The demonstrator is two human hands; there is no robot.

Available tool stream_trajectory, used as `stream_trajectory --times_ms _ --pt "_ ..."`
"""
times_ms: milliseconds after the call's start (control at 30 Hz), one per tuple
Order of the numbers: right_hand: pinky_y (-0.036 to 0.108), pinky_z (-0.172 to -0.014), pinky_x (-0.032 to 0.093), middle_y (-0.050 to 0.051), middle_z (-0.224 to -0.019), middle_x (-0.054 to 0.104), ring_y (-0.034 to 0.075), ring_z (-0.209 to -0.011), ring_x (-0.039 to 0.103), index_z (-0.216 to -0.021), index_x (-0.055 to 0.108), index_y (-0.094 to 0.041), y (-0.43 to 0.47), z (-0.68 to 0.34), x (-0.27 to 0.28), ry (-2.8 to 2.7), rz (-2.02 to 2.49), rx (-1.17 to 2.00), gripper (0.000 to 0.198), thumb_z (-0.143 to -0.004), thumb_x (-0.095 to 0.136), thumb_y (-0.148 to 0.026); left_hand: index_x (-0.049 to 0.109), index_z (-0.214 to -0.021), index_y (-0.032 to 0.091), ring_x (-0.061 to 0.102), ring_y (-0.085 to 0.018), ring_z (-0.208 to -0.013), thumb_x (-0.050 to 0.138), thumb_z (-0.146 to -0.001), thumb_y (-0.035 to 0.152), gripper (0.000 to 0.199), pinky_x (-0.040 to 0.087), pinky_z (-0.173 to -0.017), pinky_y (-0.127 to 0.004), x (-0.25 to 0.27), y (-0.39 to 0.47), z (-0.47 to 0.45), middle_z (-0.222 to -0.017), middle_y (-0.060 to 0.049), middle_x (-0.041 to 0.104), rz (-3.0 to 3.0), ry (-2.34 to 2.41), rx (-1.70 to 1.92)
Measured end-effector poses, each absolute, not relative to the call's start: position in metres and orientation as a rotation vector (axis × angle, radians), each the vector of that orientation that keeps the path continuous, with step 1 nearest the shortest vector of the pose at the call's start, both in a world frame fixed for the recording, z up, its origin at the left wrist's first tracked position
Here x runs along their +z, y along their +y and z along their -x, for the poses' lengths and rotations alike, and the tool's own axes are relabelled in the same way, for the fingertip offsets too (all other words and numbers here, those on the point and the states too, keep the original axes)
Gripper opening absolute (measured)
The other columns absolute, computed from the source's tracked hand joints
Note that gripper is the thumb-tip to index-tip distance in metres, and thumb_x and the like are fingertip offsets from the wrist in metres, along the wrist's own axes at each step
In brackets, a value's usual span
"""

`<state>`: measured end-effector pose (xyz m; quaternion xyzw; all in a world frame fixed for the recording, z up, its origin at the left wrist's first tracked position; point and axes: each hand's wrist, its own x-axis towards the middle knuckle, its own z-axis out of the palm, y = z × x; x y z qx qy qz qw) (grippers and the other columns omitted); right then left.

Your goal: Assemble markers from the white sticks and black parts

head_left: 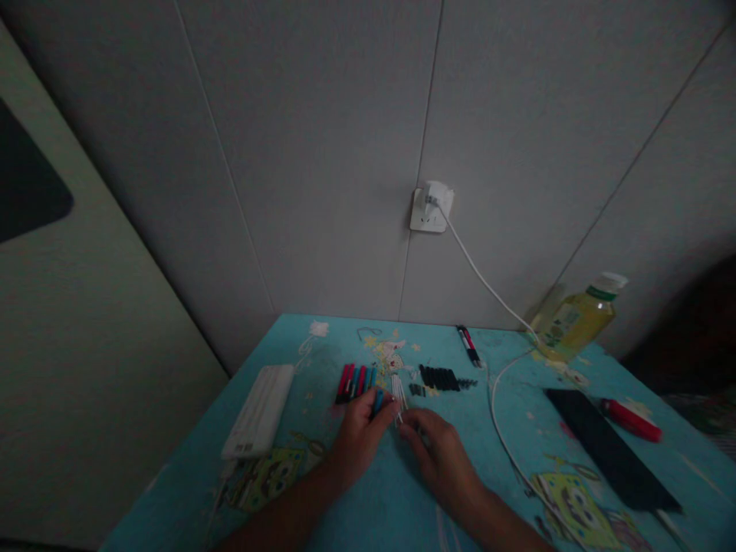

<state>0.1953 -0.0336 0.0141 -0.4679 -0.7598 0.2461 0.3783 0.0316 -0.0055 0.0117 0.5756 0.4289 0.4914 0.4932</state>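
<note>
My left hand [357,431] is closed round a blue pen barrel [378,401], its fingertips near the table. Just to its right, my right hand [440,445] has thumb and forefinger pinched at the near end of several thin white sticks [396,385], which look like pen refills; one seems to be between the fingertips. Behind my left hand lies a row of red and blue pen barrels [353,381] with black ends. A row of black pen caps [439,378] lies beyond my right hand, with small dark parts [417,390] beside it.
A white power strip or power bank [260,412] lies left on the blue patterned table [379,506]. To the right are a white cable [495,414], a tilted bottle of yellow liquid [578,322], a dark flat slab [612,448] and a red-handled tool [631,419]. A pen [468,345] lies near the wall.
</note>
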Motion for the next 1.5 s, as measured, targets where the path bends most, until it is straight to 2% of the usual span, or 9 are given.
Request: stream_trajectory --times_ms 167,300,400,600,867,1167,1300,1400,1500 --pt "0.029 -0.076 0.048 0.006 -0.094 0.072 0.019 -0.081 0.065 -0.101 0.068 -0.019 -0.029 -0.179 0.022 -1.849 1.165 0.591 0.017 -0.095 0.051 -0.021 0.067 -0.088 0.016 0.066 -0.019 -0.082 0.055 -0.094 0.040 0.028 0.053 -0.077 -0.029 0.028 0.001 -0.038 -0.084 -0.004 0.071 -1.734 0.958 1.240" --pt "0.028 -0.067 0.047 0.004 -0.082 0.073 0.019 -0.069 0.063 -0.093 0.071 -0.017 -0.031 -0.177 0.016 -1.733 1.157 0.605 0.017 -0.091 0.055 -0.023 0.070 -0.095 0.018 0.068 -0.020 -0.090 0.056 -0.093 0.036 0.023 0.052 -0.086 -0.032 0.029 0.002 -0.037 -0.093 -0.005 0.074 -2.003 0.987 1.248" --pt "0.028 -0.073 0.047 0.005 -0.091 0.073 0.019 -0.078 0.063 -0.098 0.071 -0.018 -0.037 -0.175 0.005 -1.667 1.148 0.563 0.020 -0.091 0.052 -0.023 0.071 -0.098 0.018 0.068 -0.023 -0.094 0.056 -0.093 0.034 0.022 0.052 -0.088 -0.035 0.020 -0.002 -0.039 -0.097 -0.008 0.074 -2.054 1.008 1.288" --pt "0.027 -0.071 0.047 0.006 -0.087 0.073 0.018 -0.076 0.063 -0.092 0.071 -0.016 -0.040 -0.169 -0.008 -1.637 1.103 0.511 0.020 -0.089 0.052 -0.022 0.072 -0.101 0.020 0.068 -0.025 -0.098 0.053 -0.094 0.030 0.023 0.052 -0.092 -0.042 0.005 -0.012 -0.040 -0.101 -0.009 0.074 -2.188 1.059 1.394" --pt "0.027 -0.063 0.045 0.003 -0.074 0.069 0.017 -0.065 0.057 -0.085 0.068 -0.016 -0.035 -0.171 -0.017 -1.615 1.106 0.543 0.015 -0.084 0.054 -0.022 0.073 -0.109 0.024 0.068 -0.023 -0.099 0.050 -0.096 0.029 0.027 0.054 -0.093 -0.039 -0.008 -0.016 -0.035 -0.103 -0.008 0.074 -2.310 1.059 1.370" --pt "0.027 -0.065 0.044 0.003 -0.077 0.069 0.017 -0.068 0.058 -0.084 0.068 -0.016 -0.035 -0.176 -0.016 -1.614 1.072 0.594 0.017 -0.085 0.056 -0.028 0.070 -0.110 0.022 0.068 -0.022 -0.101 0.052 -0.096 0.025 0.023 0.053 -0.093 -0.036 -0.011 -0.017 -0.035 -0.106 -0.007 0.073 -2.321 1.144 1.380" --pt "0.027 -0.065 0.044 0.003 -0.076 0.069 0.017 -0.067 0.059 -0.084 0.070 -0.016 -0.034 -0.182 -0.015 -1.594 1.068 0.620 0.021 -0.086 0.060 -0.035 0.064 -0.120 0.021 0.067 -0.023 -0.105 0.052 -0.097 0.032 0.028 0.051 -0.095 -0.035 -0.009 -0.017 -0.027 -0.116 -0.008 0.070 -2.314 1.243 1.337" --pt "0.029 -0.067 0.045 0.006 -0.078 0.070 0.019 -0.069 0.060 -0.085 0.071 -0.015 -0.033 -0.188 -0.011 -1.534 1.067 0.630 0.029 -0.086 0.062 -0.042 0.052 -0.133 0.020 0.067 -0.023 -0.105 0.042 -0.102 0.035 0.036 0.050 -0.092 -0.035 -0.006 -0.017 -0.020 -0.121 -0.011 0.068 -2.301 1.350 1.285" --pt "0.031 -0.069 0.047 0.009 -0.083 0.072 0.021 -0.074 0.062 -0.089 0.071 -0.015 -0.029 -0.194 -0.010 -1.459 1.059 0.645 0.035 -0.085 0.063 -0.048 0.049 -0.135 0.022 0.067 -0.023 -0.104 0.037 -0.103 0.035 0.036 0.050 -0.088 -0.033 -0.005 -0.016 -0.019 -0.121 -0.010 0.068 -2.323 1.408 1.181"
